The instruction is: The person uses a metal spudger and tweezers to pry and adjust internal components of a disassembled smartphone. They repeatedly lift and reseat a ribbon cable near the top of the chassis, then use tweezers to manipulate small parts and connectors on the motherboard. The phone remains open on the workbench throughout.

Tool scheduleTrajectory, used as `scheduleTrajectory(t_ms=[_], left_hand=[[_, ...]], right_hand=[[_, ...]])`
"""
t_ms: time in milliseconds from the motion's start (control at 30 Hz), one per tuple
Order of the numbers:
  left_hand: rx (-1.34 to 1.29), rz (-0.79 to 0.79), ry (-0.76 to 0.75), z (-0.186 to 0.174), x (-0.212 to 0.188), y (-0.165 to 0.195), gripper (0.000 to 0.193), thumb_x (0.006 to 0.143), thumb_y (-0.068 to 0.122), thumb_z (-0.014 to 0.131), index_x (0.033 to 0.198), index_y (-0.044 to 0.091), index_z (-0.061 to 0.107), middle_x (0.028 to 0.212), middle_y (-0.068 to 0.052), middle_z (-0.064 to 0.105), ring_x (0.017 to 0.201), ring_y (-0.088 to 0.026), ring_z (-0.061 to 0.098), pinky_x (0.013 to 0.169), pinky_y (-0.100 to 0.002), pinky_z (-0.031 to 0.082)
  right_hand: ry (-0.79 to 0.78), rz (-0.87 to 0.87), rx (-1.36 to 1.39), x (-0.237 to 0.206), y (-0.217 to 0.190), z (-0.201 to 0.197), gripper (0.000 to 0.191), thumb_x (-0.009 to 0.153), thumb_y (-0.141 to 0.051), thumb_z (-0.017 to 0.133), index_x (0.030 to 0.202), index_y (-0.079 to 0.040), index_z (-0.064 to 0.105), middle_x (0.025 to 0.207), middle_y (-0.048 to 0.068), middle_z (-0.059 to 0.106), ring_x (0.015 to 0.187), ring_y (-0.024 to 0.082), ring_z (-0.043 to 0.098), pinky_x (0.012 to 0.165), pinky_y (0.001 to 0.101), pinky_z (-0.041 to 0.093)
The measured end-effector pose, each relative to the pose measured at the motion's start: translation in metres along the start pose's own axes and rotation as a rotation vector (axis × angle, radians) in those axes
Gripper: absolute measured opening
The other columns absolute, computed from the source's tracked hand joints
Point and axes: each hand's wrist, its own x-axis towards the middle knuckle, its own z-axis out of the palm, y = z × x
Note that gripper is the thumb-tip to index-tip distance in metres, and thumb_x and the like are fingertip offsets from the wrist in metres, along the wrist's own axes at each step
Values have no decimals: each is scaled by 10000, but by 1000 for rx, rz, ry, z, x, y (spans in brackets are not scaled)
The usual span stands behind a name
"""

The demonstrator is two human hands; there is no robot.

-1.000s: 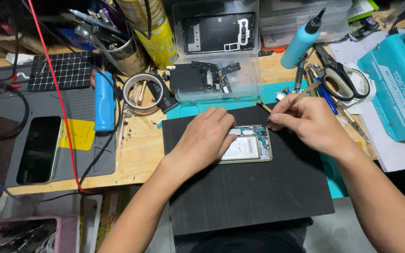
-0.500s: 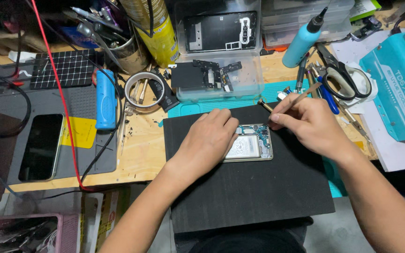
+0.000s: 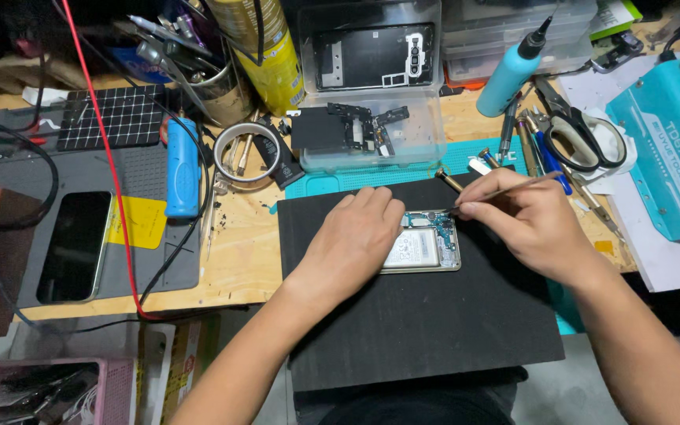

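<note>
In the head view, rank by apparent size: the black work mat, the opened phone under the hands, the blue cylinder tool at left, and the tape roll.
1. black work mat
2. opened phone, partly hidden by the left hand
3. and 4. blue cylinder tool and tape roll: look alike, unranked.

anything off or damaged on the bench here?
Nothing looks broken by accident. The phone on the black mat lies open, board and battery bare, under the left hand; the right hand holds a thin tool to its top edge. The wooden bench is scuffed and cluttered with tools.
</note>
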Motion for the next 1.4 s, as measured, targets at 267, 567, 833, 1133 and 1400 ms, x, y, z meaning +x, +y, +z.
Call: scheduleTrajectory(t_ms=[267, 567, 833, 1133, 1400], left_hand=[[49, -139, 79, 9, 11, 1, 113, 842, 98, 684, 877, 19, 610, 904, -142, 594, 880, -316, 613, 717, -416, 541], [-180, -320, -25, 11, 16, 16, 221, 814, 162, 737, 872, -8, 608, 920, -177, 630, 896, -359, 665, 681, -476, 556], [-234, -286, -8, 2, 13, 13, 239, 810, 167, 782, 898, 3, 633, 932, -168, 635, 900, -361, 665, 687, -478, 554], [-135, -252, 30, 10, 15, 16, 169, 826, 132, 730, 861, 3, 626, 892, -157, 627, 878, -330, 670, 634, -442, 559], [-118, -233, 74, 17, 14, 16, 163, 826, 118, 724, 837, 1, 610, 876, -162, 616, 876, -335, 657, 658, -434, 557]], right_hand=[[64, 120, 133, -6, -3, -1, 104, 925, -28, 682, 1011, 27, 702, 965, 76, 742, 888, 117, 714, 788, 262, 580], [146, -6, 21, -14, -3, 12, 119, 924, -12, 694, 1028, 39, 723, 1004, 82, 729, 910, 133, 730, 814, 258, 596], [180, -164, -229, -10, -12, 16, 110, 888, -26, 738, 984, 26, 755, 967, 102, 753, 816, 146, 733, 725, 254, 591], [223, -134, -198, -11, -11, 20, 126, 891, -30, 746, 1006, 18, 763, 991, 97, 764, 839, 147, 733, 747, 259, 599], [177, -407, -483, -18, -18, 28, 171, 851, 19, 736, 1021, 6, 734, 978, 135, 725, 857, 268, 723, 753, 325, 568]])
